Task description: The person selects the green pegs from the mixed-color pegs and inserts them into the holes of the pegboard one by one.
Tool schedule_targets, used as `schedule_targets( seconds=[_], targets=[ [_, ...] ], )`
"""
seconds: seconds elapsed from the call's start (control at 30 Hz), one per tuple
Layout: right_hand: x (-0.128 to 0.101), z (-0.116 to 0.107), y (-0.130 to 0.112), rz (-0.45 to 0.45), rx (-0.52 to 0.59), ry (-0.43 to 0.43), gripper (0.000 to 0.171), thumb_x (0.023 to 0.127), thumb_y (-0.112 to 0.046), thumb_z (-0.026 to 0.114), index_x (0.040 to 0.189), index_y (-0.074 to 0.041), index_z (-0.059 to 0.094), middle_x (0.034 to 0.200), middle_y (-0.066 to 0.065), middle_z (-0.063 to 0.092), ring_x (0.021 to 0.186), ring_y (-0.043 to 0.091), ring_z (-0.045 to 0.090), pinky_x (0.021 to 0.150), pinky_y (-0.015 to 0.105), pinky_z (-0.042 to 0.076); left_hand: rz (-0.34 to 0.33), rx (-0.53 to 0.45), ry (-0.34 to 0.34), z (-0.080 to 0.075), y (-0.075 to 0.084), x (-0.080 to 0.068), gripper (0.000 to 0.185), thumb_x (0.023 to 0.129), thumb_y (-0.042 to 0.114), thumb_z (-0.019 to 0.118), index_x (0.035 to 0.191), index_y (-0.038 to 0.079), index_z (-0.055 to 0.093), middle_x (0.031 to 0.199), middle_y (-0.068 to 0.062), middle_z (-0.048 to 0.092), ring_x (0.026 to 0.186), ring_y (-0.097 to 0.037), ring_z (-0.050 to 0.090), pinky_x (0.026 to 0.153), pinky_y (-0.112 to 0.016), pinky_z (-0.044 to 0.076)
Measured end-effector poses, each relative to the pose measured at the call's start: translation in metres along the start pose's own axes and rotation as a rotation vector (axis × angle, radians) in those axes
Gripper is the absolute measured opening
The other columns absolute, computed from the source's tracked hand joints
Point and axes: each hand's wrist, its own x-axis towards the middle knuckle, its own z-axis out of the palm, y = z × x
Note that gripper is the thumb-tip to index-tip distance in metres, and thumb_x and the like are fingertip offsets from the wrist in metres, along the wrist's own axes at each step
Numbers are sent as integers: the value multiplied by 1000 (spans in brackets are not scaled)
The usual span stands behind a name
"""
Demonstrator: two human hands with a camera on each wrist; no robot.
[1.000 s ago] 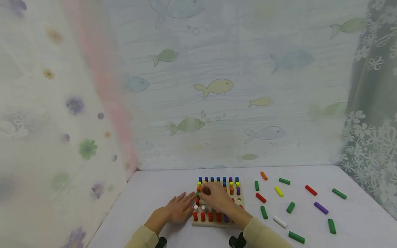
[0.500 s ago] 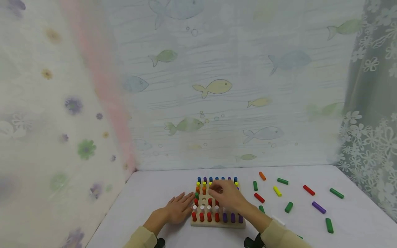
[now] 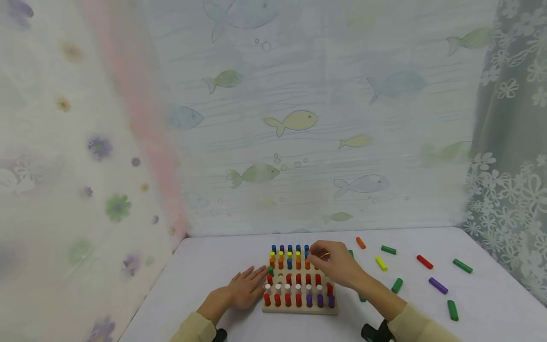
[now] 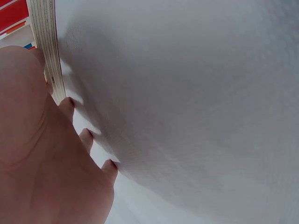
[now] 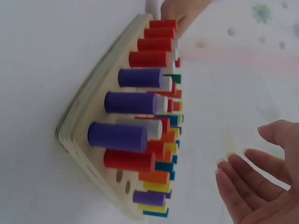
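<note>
Left grip: the left hand (image 3: pixel 243 289) lies flat on the worktop (image 3: pixel 205 270) with straight fingers, the tips against the near-left edge of the wooden peg board (image 3: pixel 299 308). It grasps nothing; I judge it is there to brace the board so it does not slide.

Right grip: the right hand (image 3: pixel 335 263) hovers over the board's far-right corner. In the right wrist view its fingers (image 5: pixel 243 179) are loosely spread with the palm bare, so I read it as holding nothing.

Peg board: directly below and just left of the right grip, touching the left grip's fingertips. Its pegs stand upright in rows, blue at the far side, then yellow, orange, red, white, with red and purple pegs (image 5: pixel 124 102) in the near row. A few holes (image 5: pixel 122 181) by the right grip show bare.

Loose pegs: lying on their sides, scattered on the worktop to the right of the right grip, within its reach. Nearest are an orange peg (image 3: pixel 361 242) and a yellow peg (image 3: pixel 381 263); well apart lie a red peg (image 3: pixel 425 261), a purple peg (image 3: pixel 438 285) and several green pegs (image 3: pixel 463 265).

Backdrop: fish-print curtain (image 3: pixel 295 121) behind the worktop.
</note>
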Motion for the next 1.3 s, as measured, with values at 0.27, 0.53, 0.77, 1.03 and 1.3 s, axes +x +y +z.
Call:
schedule_targets(
  seconds=[0.27,0.53,0.77,1.03,1.3],
  targets=[
    [-13,-23,5,17,-47,-8,13,98,-16,69,108,-8,71,103,2,72,93,17,68,82,29,59,-1,-20,-27,-2,2,-4,62,108,48,38,162,18,31,168,-3,30,155,-37,22,121,-66,17],
    [-24,-45,14,39,-70,9,16,97,-12,70,112,-6,69,108,7,71,95,18,68,84,39,60,-12,-5,-38,-8,7,-7,62,109,47,39,162,18,30,168,-2,29,155,-36,22,121,-66,18],
    [-34,-61,25,94,-114,14,22,96,-16,73,114,-5,68,108,2,70,96,18,68,86,40,60,6,-18,-16,-6,4,-6,64,108,52,36,163,19,30,168,-2,30,154,-39,23,119,-68,19],
    [-48,-79,39,108,-152,45,25,95,-14,74,117,-3,68,113,6,70,99,23,68,85,43,60,-13,-6,-49,-11,6,-7,62,109,48,39,162,17,30,168,-3,29,155,-38,22,120,-66,18],
    [-62,-101,57,135,-190,44,27,93,-14,74,116,-1,67,111,6,70,98,24,68,81,37,60,3,-18,-42,-4,-1,0,65,108,54,36,164,21,27,169,0,26,155,-38,20,120,-68,16]
  ],
)
